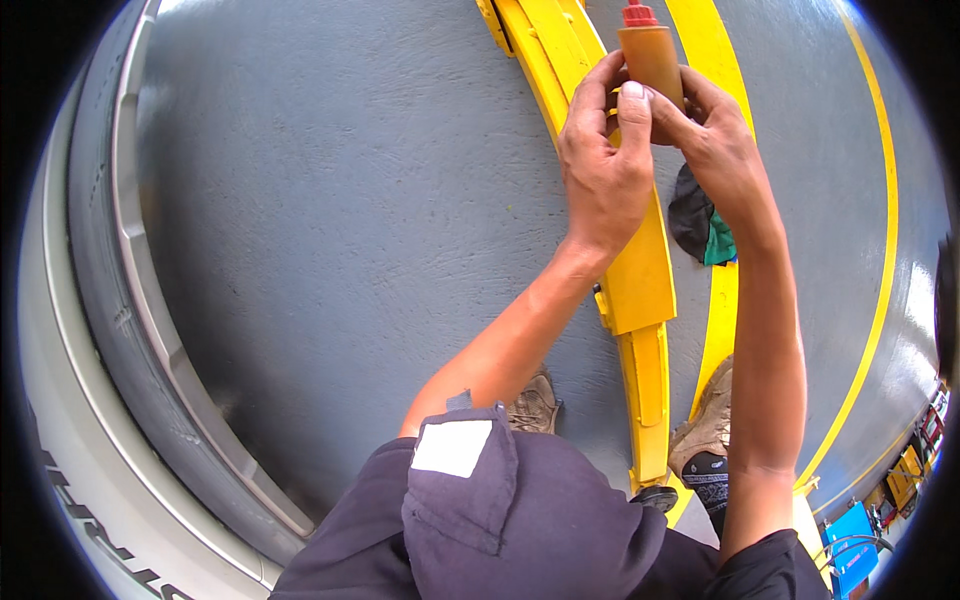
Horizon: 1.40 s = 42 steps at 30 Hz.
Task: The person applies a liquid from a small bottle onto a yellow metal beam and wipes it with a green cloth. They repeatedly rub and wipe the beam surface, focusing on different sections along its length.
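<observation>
Presently, left hand (608, 172) and right hand (728, 152) grasp the red-capped bottle (652, 58). Uneven finger pressure could cause slippage.

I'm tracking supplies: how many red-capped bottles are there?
1: the brown bottle at top, between the left hand and right hand. Others may be hidden in the clutter at lower right.

The left hand (608, 178) and right hand (722, 150) hold a brown bottle (653, 62) between them, its red cap (639, 15) beyond the grip; beneath the grip runs a yellow beam (642, 275), a black and green cloth (690, 215) lies on its near side, and a silver vehicle (75, 430) stands well left of the grip
</observation>
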Tool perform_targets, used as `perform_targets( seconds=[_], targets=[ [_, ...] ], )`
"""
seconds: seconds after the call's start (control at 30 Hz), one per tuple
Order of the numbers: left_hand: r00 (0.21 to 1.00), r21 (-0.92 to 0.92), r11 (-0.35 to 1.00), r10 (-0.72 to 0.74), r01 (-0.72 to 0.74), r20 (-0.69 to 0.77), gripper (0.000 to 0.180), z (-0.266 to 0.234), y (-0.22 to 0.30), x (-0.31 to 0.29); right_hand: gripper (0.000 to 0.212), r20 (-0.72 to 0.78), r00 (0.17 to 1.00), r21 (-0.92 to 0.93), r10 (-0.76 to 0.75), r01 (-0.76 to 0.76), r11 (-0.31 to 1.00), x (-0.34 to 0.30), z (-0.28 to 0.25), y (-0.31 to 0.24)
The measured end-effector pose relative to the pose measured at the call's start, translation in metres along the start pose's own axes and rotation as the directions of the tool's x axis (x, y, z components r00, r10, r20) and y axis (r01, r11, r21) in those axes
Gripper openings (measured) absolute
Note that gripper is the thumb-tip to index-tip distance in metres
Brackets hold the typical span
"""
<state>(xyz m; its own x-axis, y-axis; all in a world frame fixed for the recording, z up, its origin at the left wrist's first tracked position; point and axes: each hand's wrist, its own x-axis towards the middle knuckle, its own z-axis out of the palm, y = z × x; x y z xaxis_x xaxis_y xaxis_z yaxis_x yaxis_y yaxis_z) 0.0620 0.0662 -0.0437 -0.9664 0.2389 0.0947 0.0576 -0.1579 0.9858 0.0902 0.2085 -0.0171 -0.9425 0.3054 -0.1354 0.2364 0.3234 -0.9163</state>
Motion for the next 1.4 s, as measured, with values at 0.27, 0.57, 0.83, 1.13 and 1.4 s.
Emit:
perform_targets(
  seconds=[0.27, 0.57, 0.83, 1.13, 1.4],
  targets=[
    [0.994, 0.048, 0.997, 0.059, -0.055, -0.096, 0.048, 0.007, -0.012, 0.002, 0.067, 0.026, 0.998, -0.182, 0.050, -0.045, 0.982, 0.012, -0.011, -0.012],
    [0.991, 0.061, 0.997, 0.058, -0.051, -0.116, 0.050, 0.001, -0.015, 0.009, 0.070, 0.040, 0.992, -0.269, 0.116, -0.101, 0.958, 0.060, 0.002, -0.013],
    [0.993, -0.015, 1.000, 0.023, -0.025, -0.112, 0.056, -0.004, -0.013, 0.011, 0.038, 0.034, 0.942, -0.217, 0.333, -0.319, 0.923, 0.053, 0.025, -0.111],
    [0.993, -0.071, 0.992, 0.094, -0.100, -0.075, 0.061, -0.005, -0.019, 0.011, 0.049, -0.003, 0.942, 0.013, 0.336, -0.335, 0.942, 0.061, 0.030, -0.098],
    [0.993, -0.030, 0.995, 0.094, -0.096, -0.067, 0.065, -0.004, -0.016, 0.008, 0.050, 0.067, 0.942, 0.059, 0.328, -0.332, 0.941, 0.058, 0.024, -0.101]
  ],
)
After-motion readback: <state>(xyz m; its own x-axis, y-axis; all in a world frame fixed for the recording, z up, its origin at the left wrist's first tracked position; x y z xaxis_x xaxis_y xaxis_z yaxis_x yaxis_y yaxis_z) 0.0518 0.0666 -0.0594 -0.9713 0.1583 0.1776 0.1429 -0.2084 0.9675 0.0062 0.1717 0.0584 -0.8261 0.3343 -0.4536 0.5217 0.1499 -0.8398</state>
